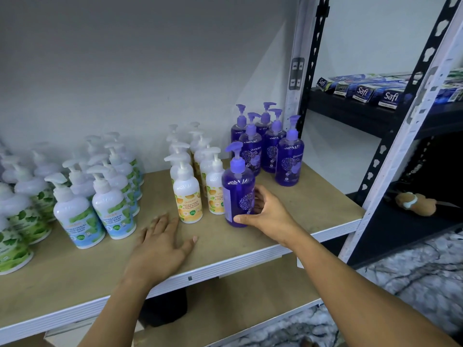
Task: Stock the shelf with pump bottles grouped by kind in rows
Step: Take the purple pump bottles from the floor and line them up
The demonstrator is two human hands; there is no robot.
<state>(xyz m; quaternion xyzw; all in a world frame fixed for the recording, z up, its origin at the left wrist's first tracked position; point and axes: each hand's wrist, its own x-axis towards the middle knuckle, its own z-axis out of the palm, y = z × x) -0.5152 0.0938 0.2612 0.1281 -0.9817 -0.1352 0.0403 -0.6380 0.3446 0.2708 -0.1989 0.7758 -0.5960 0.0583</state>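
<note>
My right hand (265, 212) grips a purple pump bottle (236, 189) that stands upright on the wooden shelf (313, 204), in front of several more purple bottles (273, 144) at the back right. Just left of it run two rows of white bottles with orange labels (188, 194). Further left stand white bottles with blue-green mint labels (110, 206), and green-leaf ones (15, 244) at the far left. My left hand (160, 244) rests flat on the shelf, fingers spread, holding nothing.
A black rack (350, 108) to the right carries boxed Safi packs (363, 91). A small brown plush toy (416, 202) lies on its lower shelf. A lower wooden shelf (250, 304) and marbled floor (413, 266) show below.
</note>
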